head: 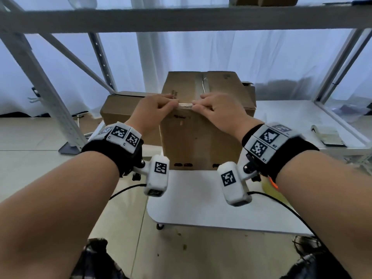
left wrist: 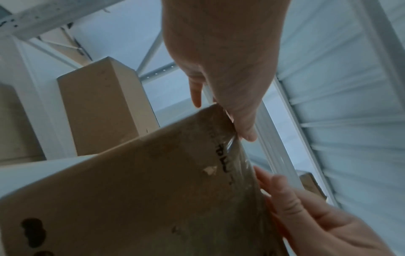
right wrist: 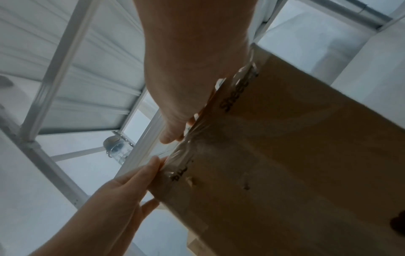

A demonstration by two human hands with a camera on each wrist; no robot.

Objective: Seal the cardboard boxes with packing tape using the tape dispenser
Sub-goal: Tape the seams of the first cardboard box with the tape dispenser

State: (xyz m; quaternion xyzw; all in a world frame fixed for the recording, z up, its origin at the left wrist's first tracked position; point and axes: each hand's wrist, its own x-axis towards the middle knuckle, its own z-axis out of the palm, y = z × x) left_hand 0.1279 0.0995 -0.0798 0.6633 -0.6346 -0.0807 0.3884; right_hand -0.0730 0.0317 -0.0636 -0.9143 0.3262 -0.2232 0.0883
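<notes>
Up front, a tall brown cardboard box (head: pixel 201 137) stands on the white desk (head: pixel 201 198). Both hands rest on its near top edge, a little apart: the left hand (head: pixel 153 111) and the right hand (head: pixel 218 112) press curled fingers onto a clear strip of packing tape (head: pixel 185 105) folded over that edge. A second, lower brown box (head: pixel 118 109) sits just behind to the left.

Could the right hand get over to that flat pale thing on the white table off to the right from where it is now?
Probably yes. The right hand rests at the tall box's near top edge, touching the clear tape. Bare white table lies between it and the flat pale thing, with nothing standing in the way.
</notes>
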